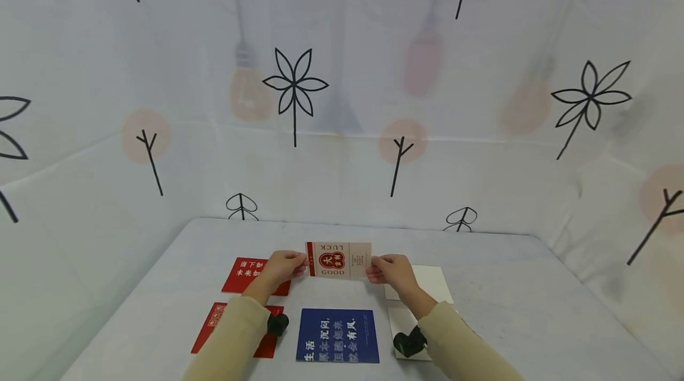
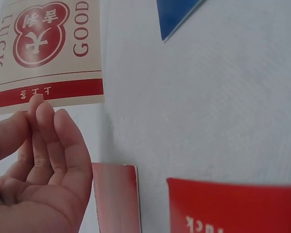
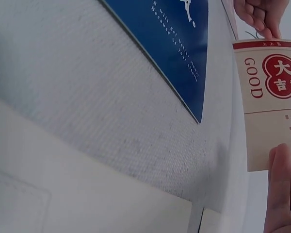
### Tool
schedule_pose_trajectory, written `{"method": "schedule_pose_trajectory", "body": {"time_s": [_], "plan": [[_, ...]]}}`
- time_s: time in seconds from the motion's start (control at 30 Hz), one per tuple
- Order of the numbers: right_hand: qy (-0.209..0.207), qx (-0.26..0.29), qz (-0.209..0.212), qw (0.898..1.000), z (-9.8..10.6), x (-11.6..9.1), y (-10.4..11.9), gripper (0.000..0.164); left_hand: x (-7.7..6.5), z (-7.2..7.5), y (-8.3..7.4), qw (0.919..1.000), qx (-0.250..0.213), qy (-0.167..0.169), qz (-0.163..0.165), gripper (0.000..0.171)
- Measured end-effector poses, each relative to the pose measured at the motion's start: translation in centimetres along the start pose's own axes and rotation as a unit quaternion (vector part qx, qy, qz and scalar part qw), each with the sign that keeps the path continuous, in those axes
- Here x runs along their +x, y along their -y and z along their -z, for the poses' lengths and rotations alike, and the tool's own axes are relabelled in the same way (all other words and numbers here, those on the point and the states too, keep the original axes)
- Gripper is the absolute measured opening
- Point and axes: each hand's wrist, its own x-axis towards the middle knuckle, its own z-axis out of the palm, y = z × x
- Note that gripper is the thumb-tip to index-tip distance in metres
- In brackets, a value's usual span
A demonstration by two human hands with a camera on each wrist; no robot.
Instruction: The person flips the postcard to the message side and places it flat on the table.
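Observation:
A cream card point(image 1: 359, 259) with a red stripe and a red emblem reading GOOD LUCK is stretched between both hands above the far part of the table. My left hand point(image 1: 285, 268) pinches its striped left end between thumb and fingertips, as the left wrist view shows at the red stripe point(image 2: 63, 90). At the opposite end my right hand point(image 1: 394, 271) pinches the plain edge, with one fingertip lying on the printed face of the card point(image 3: 262, 131). Below the held card lies a blue card point(image 1: 338, 336) with white lettering, flat on the table.
Two red cards lie on the left, the far one point(image 1: 246, 274) and the near one point(image 1: 205, 330), partly under the left arm. To the right are two pale cards, one far point(image 1: 433, 283) and one near point(image 1: 398, 321). A patterned cloth point(image 1: 342, 179) hangs behind the table point(image 1: 513, 298).

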Motion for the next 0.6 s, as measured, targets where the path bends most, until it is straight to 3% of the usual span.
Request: {"method": "schedule_pose_trajectory", "body": {"time_s": [0.6], "plan": [[-0.008,-0.004,-0.004,1.000,-0.63,-0.12,-0.13,0.027,-0.03,0.19,0.08,0.9962,-0.085,0.005,0.017,0.031]]}}
